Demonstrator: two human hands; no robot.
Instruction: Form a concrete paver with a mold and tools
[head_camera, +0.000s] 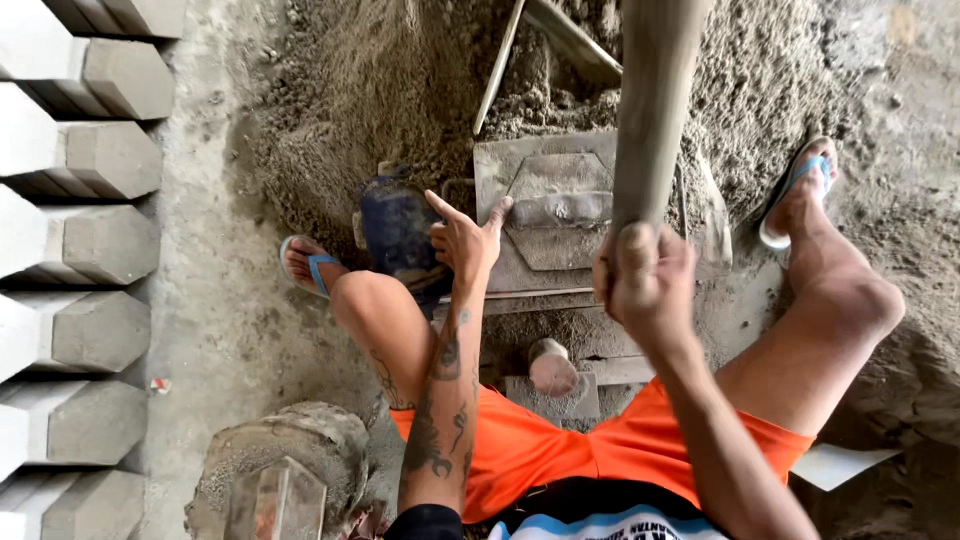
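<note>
1. The top of the thick grey cement-caked pole (652, 110) runs out of the frame at twelve o'clock, so its full length is out of view, and its lower end is buried inside the right hand (640, 275).
2. That right hand is clenched tight around the pole, fingers fully curled.
3. The pole's long axis runs nearly straight up the picture, leaning a touch toward one o'clock; it stands over the right part of the flat grey metal mould with a hexagon recess (560, 210).
4. The left hand (465, 240) is spread open, holding nothing, fingertips touching the mould's left edge at nine o'clock.
5. The mould lies dead centre between the two feet in blue-strapped flip-flops, on a heap of coarse damp grey sand mix (400, 70); its surface is smeared and dull.
6. Just at nine o'clock of the left hand sits a dark blue container (395, 225), partly covered by the wrist; its shape is hard to read.
7. Far at nine o'clock, a column of pale cast concrete blocks with chamfered ends (85, 230), smooth-faced, is cut off by the frame edge.
8. Orange shorts (540, 450) hide the ground at six o'clock.
</note>
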